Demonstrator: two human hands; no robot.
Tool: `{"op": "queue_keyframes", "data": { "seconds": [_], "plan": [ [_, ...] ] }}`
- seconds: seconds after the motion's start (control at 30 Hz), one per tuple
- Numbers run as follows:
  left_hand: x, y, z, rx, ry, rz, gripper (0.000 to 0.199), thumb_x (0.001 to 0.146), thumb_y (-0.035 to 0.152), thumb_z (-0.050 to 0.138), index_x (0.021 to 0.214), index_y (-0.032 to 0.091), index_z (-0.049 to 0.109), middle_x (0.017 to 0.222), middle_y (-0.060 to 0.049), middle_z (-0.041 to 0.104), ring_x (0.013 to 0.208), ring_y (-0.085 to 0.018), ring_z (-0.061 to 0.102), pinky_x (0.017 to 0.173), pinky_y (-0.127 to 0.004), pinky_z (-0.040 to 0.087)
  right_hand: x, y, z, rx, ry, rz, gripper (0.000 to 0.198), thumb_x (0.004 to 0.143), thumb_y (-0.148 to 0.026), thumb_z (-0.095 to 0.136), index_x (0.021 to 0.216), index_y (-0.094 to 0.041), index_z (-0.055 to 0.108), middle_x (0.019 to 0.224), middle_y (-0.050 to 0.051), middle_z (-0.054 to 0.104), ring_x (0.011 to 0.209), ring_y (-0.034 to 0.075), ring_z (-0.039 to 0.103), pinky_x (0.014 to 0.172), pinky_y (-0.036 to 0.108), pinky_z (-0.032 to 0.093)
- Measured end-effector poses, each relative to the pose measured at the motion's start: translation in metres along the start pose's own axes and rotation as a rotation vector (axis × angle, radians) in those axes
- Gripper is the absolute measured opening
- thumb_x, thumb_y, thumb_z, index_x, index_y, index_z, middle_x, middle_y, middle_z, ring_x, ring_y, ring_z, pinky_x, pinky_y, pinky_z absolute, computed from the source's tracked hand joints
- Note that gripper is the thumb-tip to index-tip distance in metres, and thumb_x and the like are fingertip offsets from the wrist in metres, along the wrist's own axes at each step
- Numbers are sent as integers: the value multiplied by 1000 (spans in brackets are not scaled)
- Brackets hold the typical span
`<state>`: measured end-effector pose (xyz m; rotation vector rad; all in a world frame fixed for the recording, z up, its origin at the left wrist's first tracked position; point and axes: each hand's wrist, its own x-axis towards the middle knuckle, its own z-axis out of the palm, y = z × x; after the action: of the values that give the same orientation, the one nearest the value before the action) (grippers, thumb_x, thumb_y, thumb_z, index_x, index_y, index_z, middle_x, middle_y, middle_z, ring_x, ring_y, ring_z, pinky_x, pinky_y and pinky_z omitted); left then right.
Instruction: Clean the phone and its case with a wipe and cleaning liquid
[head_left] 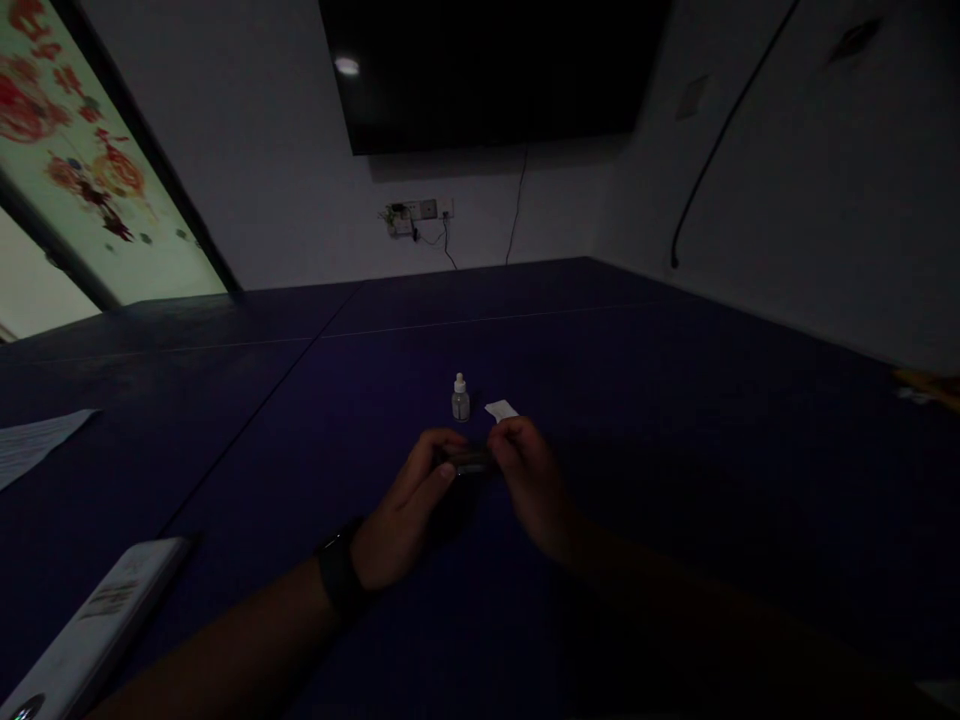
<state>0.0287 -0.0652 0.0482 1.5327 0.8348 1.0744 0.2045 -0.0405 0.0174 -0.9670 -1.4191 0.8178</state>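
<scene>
Low over the dark blue table, my left hand (401, 510) is closed on a small dark, flat object (471, 462) with a shiny front edge. Its exact kind cannot be made out in the dim light. A dark watch (340, 570) is on my left wrist. My right hand (529, 485) has its fingers pinched together at the object's right end. Just beyond the right fingers shows a small white piece (501, 409), like paper or cloth, partly hidden by that hand. A small clear dropper bottle (460, 400) with a white top stands upright beyond my hands.
The blue table (637, 400) reaches to the wall. A long white box (101, 620) lies at the near left, with a paper sheet (41, 445) farther left. A large dark screen (495, 70) hangs above wall sockets (420, 212). Something yellow (930, 388) sits at the right edge.
</scene>
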Motion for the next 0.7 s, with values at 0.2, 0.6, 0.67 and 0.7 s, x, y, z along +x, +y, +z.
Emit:
{"op": "queue_keyframes", "data": {
  "seconds": [0.2,0.6,0.67,0.7],
  "plan": [
    [6,-2,-3,-235,-29,-54,49,98,48,53,141,26,46,144,-11,54,135,-29,48,110,-47,38,-9,4,5,-35,-148,-78,56,87,-42,71,135,-29,44,134,10,55,107,23,63,94,42,53],
    [-3,8,1,-13,42,-14,42,94,49,60,129,29,48,111,-1,56,97,-16,55,88,-31,46,-16,-1,2,14,-305,-241,69,85,-24,73,144,-33,37,149,10,48,136,27,51,115,50,41],
    [0,13,0,1,115,-35,31,94,50,61,110,26,50,97,2,54,83,-12,51,76,-27,45,-17,-2,2,21,-327,-244,74,84,-26,76,145,-34,35,155,10,43,139,27,48,116,50,40],
    [2,17,-2,30,121,-51,30,93,50,61,100,24,50,90,3,52,79,-12,49,73,-26,43,-17,-3,2,23,-340,-248,77,82,-27,78,146,-34,35,155,10,44,139,28,49,116,49,41]
  ]
}}
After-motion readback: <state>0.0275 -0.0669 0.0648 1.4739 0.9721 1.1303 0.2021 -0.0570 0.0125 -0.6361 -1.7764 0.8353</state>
